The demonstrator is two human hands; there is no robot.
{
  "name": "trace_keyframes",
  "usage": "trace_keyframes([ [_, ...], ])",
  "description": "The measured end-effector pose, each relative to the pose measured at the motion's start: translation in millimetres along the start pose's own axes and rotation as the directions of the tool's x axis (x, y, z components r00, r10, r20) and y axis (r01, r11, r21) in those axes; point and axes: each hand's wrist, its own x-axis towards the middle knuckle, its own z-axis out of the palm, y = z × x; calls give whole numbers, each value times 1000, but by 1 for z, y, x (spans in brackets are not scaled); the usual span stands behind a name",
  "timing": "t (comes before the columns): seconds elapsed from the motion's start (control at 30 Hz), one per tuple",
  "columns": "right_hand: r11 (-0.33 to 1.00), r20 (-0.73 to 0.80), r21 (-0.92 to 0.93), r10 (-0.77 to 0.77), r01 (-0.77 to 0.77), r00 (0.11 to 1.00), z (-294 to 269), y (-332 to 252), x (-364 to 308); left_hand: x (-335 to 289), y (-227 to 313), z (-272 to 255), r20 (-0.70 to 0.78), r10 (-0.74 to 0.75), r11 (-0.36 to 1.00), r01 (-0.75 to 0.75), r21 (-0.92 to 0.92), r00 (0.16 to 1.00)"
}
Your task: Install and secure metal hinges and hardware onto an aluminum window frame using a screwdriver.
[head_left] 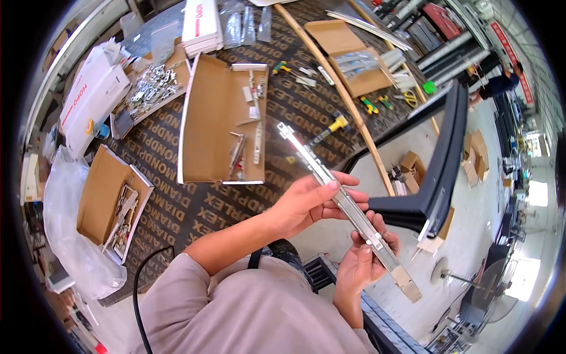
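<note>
- Far L: white carton [88,100] on the tabletop [212,206], bold red lettering along its side.
- Tabletop: dark, w/ pale block caps repeated in slanted rows.
- Ctr-L: open cardboard box [206,124], brown inside, metal pcs along its R side.
- Ctr-top: stacked white boxes [201,29], same sort of red lettering on end.
- Ctr: L hand [303,203], forearm in from lower L, wrist approx. straight; grip pinching the metal bar, thumb on top, fingers reaching under & past it (tips loosely fanned).
- Metal bar: in both hands, in front of torso, slanting upper L to lower R; any marks too small to read.
- R hand [365,262]: lower on bar, palm turned up, grip closed round it, thumb on near side, fingers curled on far side.
- Far R: red wall banner [512,59], pale characters, too small to read.
</note>
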Motion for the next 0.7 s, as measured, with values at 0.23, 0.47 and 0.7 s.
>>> trace_keyframes([
  [0.23, 772, -42, -452, 482, -447, 875, -106, -75, -65, 14, -84, 66, 27, -94, 948, 81, 307, 995],
  [0.47, 53, 291, -948, -261, 314, 921, -152, -109, -54, 20, -157, 111, 35, -157, 895, 127, 428, 987],
  [0.7, 285, 126, -943, -178, 174, 976, -194, -104, -71, 32, -159, 141, 50, -366, 797, 285, 533, 929],
])
